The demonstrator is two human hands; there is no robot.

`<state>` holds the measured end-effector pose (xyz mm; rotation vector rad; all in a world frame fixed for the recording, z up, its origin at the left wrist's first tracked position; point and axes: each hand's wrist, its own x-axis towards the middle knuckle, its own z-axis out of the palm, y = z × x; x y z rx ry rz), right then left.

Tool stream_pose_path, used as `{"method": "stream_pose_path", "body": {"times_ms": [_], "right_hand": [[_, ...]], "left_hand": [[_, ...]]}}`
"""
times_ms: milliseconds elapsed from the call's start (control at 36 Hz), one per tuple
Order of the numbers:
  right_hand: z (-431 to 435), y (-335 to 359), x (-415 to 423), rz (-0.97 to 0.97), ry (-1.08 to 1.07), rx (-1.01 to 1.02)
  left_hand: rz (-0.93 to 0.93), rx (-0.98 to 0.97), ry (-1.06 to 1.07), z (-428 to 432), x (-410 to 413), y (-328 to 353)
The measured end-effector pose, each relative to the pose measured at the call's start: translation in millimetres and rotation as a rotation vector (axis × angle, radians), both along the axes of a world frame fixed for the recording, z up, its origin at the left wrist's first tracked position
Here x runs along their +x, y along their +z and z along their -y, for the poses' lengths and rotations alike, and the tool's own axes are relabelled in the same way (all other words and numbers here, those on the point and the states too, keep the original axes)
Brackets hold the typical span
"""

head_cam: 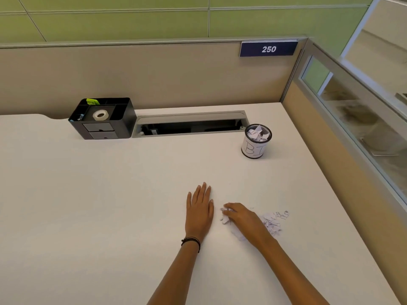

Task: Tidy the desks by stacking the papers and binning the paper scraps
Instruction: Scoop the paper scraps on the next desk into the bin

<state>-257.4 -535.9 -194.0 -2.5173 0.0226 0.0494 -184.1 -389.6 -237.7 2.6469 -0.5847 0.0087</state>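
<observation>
Gripping scraps [225, 218], the right hand [241, 219] was found nearer the bin [253, 149] at upper right; the left hand [199, 209] was laid flat, empty.

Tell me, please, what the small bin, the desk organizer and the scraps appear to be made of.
The bin looks like black wire mesh, probably metal, visible at its rim, wrapped in a white handwritten paper label. The desk organizer seems matte black plastic, smooth with soft sheen, though painted metal is possible. The scraps are thin white printed paper, torn and crumpled.
</observation>
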Motion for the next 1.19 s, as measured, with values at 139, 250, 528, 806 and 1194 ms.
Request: {"method": "stream_pose_path", "body": {"times_ms": [139, 250, 528, 806, 1194], "right_hand": [[15, 1, 5, 0.107, 0.078, -0.108], [26, -2, 20, 0.128, 0.078, -0.106], [66, 48, 73, 0.233, -0.244, 0.346], [122, 93, 144, 0.431, -0.457, 0.297], [145, 104, 162, 0.421, -0.476, 0.279]], "left_hand": [[0.014, 0.028, 0.002, 0, 1, -3], [0.014, 0.026, -0.005, -1, 1, -3], [0.028, 0.015, -0.001, 0, 0, -3], [0.007, 0.005, 0.005, 1, 0, -6], [-0.004, 0.002, -0.001, 0, 0, -4]]}}
